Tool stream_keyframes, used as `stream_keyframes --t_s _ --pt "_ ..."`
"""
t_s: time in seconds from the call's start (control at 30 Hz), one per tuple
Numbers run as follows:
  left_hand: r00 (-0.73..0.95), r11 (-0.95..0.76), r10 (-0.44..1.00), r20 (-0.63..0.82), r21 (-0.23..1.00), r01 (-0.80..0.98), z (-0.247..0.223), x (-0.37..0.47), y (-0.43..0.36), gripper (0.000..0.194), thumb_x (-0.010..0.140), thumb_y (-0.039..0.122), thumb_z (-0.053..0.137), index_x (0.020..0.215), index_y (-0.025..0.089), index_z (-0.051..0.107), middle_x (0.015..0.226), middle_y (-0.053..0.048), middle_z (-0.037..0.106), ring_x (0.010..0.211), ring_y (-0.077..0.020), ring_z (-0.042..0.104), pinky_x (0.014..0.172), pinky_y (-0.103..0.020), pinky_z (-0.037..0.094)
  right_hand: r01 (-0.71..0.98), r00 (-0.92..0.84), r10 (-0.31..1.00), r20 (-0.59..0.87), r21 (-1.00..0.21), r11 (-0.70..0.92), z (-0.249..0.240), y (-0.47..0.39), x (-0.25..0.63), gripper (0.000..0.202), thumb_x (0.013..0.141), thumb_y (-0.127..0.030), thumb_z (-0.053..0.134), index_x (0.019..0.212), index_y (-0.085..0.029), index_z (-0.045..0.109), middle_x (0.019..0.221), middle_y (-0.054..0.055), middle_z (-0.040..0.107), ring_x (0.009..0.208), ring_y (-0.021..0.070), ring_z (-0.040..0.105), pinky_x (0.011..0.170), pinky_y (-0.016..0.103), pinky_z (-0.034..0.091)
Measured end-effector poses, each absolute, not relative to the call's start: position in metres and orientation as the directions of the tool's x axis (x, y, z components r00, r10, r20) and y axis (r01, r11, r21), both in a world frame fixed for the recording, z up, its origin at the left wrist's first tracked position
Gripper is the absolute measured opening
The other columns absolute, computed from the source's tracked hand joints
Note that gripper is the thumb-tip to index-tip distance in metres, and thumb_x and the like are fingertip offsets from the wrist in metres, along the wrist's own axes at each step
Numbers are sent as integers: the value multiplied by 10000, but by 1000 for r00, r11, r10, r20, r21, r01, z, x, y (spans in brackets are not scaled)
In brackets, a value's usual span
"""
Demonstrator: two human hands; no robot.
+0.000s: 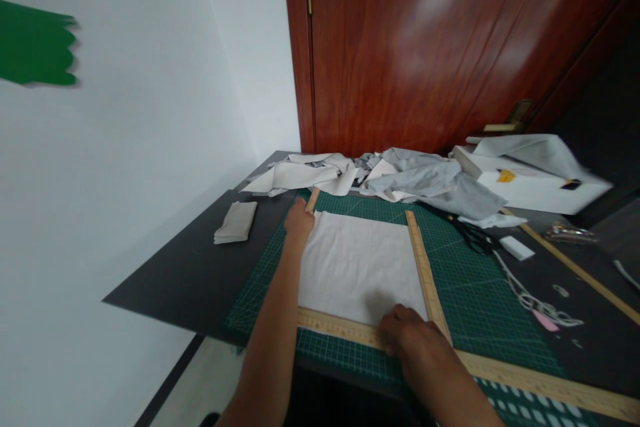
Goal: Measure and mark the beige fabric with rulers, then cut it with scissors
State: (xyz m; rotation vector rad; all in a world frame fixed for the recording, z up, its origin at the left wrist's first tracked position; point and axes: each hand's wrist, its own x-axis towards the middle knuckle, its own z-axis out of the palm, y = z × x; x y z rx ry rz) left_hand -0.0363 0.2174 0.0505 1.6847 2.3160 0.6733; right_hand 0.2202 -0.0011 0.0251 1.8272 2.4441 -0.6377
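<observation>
A white cloth lies flat on a green cutting mat. At its far left corner, my left hand is closed on a wooden ruler; my forearm hides most of that ruler. My right hand is at the near right, its fingers curled down on a long wooden ruler that runs along the cloth's near edge. Another wooden ruler lies along the cloth's right edge, close to my right hand.
Loose fabric scraps are heaped at the back, beside a white box. Black scissors, a white block and coiled white cord lie to the right. A folded beige cloth sits left of the mat, near the wall.
</observation>
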Motion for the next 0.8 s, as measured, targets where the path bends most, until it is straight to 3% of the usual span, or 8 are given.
stream_keyframes --t_s 0.1,0.2,0.33,0.43,0.63,0.8 --pt "-248 127 947 204 472 872 59 -33 214 352 999 131 481 1342 170 552 1267 -187 682 1195 -320 669 934 -397 515 927 -299 917 -263 -307 214 27 -1 219 408 853 25 453 973 -239 740 1104 75 707 1037 235 673 813 334 392" --pt "-20 -107 966 259 468 877 66 -21 208 356 1009 123 462 1332 182 597 1217 -131 712 1152 -268 675 950 -350 510 925 -305 913 -271 -310 217 28 0 218 397 851 15 458 957 -242 742 1096 74 706 1010 231 675 784 330 381" --pt "353 -424 905 236 453 784 64 11 196 300 1010 154 510 1225 232 705 1181 -34 752 1081 -190 685 916 -260 508 926 -313 913 -261 -298 233 25 1 220 354 872 -27 478 965 -247 740 1114 81 699 1031 243 673 781 333 379" --pt "545 -551 825 151 429 716 57 34 186 247 981 177 580 1101 274 773 1108 16 781 1031 -170 695 875 -231 505 923 -322 905 -278 -307 234 26 2 221 331 874 -36 489 958 -243 734 1128 83 695 1050 242 669 792 333 383" --pt "601 -585 798 54 312 749 44 48 179 227 931 144 605 962 252 803 965 -33 769 960 -223 703 838 -297 526 945 -283 892 -352 -260 198 42 2 214 374 881 0 480 1014 -232 743 1177 86 695 1078 235 666 834 334 397" --pt "603 -615 788 123 193 764 38 53 178 214 950 134 589 1040 201 770 1132 -99 705 1148 -263 637 1000 -362 506 949 -270 894 -358 -255 184 47 1 211 395 874 20 481 1036 -221 750 1196 92 698 1154 247 647 874 340 405"
